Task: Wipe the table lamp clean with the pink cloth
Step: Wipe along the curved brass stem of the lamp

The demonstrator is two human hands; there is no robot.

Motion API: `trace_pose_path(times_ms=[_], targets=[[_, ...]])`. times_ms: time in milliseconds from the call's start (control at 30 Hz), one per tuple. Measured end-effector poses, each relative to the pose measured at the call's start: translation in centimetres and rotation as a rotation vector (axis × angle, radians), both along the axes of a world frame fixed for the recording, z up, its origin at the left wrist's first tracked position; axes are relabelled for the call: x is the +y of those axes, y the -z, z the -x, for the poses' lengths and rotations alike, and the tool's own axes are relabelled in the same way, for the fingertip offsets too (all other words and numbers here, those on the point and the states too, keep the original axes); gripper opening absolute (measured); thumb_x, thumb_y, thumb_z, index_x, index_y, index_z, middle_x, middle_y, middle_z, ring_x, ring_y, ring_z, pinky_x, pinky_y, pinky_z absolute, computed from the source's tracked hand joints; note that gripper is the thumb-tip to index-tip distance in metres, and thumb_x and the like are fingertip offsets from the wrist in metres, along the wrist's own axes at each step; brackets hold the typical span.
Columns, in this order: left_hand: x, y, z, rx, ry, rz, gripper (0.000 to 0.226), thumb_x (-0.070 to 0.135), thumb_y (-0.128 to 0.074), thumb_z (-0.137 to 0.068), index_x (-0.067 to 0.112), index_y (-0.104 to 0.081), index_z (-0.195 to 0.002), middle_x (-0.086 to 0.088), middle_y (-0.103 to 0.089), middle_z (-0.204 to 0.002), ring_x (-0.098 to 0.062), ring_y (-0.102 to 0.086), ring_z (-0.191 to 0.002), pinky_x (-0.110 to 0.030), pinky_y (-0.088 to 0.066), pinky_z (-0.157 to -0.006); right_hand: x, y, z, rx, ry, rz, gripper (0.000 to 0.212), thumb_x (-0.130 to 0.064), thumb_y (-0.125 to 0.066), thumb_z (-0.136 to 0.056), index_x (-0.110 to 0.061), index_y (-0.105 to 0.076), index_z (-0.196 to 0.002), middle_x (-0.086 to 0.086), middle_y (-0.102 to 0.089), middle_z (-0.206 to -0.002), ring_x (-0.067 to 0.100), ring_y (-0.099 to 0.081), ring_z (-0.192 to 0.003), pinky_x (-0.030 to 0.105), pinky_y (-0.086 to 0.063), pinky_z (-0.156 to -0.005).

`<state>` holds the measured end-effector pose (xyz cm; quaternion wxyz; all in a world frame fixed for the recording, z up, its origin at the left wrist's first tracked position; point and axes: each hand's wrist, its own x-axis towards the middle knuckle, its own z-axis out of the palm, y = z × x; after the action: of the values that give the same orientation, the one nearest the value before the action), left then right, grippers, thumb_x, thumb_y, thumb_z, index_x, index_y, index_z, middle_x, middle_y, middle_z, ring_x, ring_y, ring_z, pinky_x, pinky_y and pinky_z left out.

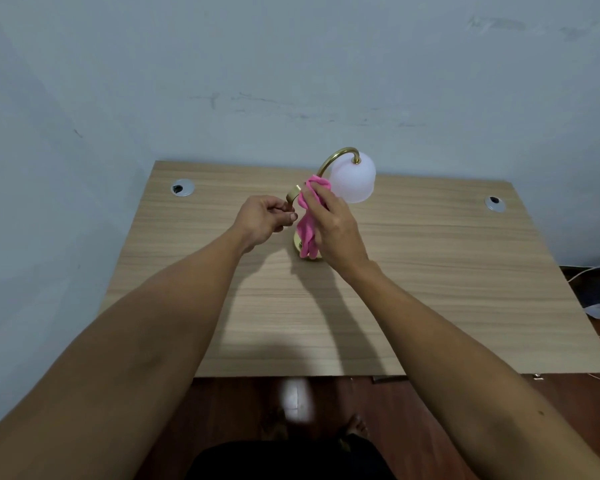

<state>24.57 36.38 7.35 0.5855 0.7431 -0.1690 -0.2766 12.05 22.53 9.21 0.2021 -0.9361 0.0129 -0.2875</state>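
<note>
Pale blue walls (291, 64) stand behind our wooden table (430, 271), which has a striped grain and two round holes with metal rims. Near the back of the table stands the lamp (336, 157). It has a shiny gold neck that bends over like a hook and a smooth white shade (355, 180) shaped like a bell. Our right hand (336, 230) is closed on the soft pink cloth (307, 223) and presses it against the lamp's pole. The cloth hangs down and hides most of the pole and the round gold foot. Our left hand (262, 220) pinches a gold knob (293, 195) on the lamp's side.
</note>
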Motion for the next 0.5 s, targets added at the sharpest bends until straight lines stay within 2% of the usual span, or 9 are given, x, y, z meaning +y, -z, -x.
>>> trace_pose_path(times_ms=[100,200,300,367,433,500], targets=[[-0.2,0.0,-0.1,-0.014,0.012,-0.007,0.016,0.005,-0.08,-0.086,0.002,-0.073,-0.099,-0.005,-0.068,-0.074,-0.013,-0.064,-0.073,-0.022,-0.053,-0.068,-0.9,0.8,1.1,-0.012,0.048,-0.09,0.04,-0.001,-0.056,-0.089,0.001,-0.068,-0.127,0.017,-0.067,-0.126,0.031,-0.059,-0.11,0.037,-0.05,-0.094],[-0.1,0.1,-0.4,-0.024,0.028,-0.022,0.017,0.006,-0.081,-0.085,0.001,-0.073,-0.1,-0.005,-0.069,-0.075,-0.007,-0.065,-0.067,-0.022,-0.054,-0.069,-1.2,1.5,2.6,-0.001,0.142,-0.233,0.032,0.006,-0.056,-0.089,-0.003,-0.07,-0.117,0.01,-0.068,-0.117,0.029,-0.064,-0.104,0.044,-0.055,-0.087],[0.0,0.1,-0.6,-0.023,0.041,-0.03,0.014,0.007,-0.081,-0.085,0.005,-0.073,-0.097,-0.005,-0.07,-0.076,-0.009,-0.066,-0.071,-0.024,-0.055,-0.071,-0.3,0.8,2.9,-0.112,0.123,-0.262,0.027,0.006,-0.056,-0.091,0.001,-0.066,-0.115,0.013,-0.069,-0.116,0.027,-0.061,-0.104,0.042,-0.052,-0.091],[-0.1,-0.3,-0.5,-0.019,0.057,-0.033,0.011,0.005,-0.081,-0.085,0.009,-0.073,-0.091,-0.002,-0.068,-0.072,-0.011,-0.063,-0.072,-0.025,-0.054,-0.072,0.3,0.1,1.8,-0.18,0.049,-0.18,0.029,0.004,-0.059,-0.092,0.007,-0.065,-0.12,0.02,-0.069,-0.119,0.03,-0.06,-0.108,0.044,-0.051,-0.094],[-0.1,-0.5,-0.5,-0.013,0.063,-0.033,0.011,0.001,-0.079,-0.085,0.01,-0.072,-0.087,0.002,-0.066,-0.067,-0.013,-0.06,-0.072,-0.025,-0.052,-0.071,0.3,0.5,0.3,-0.168,-0.006,-0.101,0.035,0.008,-0.068,-0.091,0.01,-0.064,-0.126,0.024,-0.067,-0.129,0.037,-0.062,-0.118,0.045,-0.05,-0.102],[-0.1,-0.6,-0.4,-0.007,0.062,-0.026,0.012,0.0,-0.078,-0.085,0.01,-0.071,-0.087,-0.001,-0.065,-0.069,-0.018,-0.06,-0.078,-0.025,-0.051,-0.071,0.2,1.3,-0.6,-0.132,-0.014,-0.103,0.045,0.002,-0.079,-0.088,0.009,-0.064,-0.13,0.025,-0.065,-0.134,0.04,-0.062,-0.125,0.046,-0.049,-0.107]])
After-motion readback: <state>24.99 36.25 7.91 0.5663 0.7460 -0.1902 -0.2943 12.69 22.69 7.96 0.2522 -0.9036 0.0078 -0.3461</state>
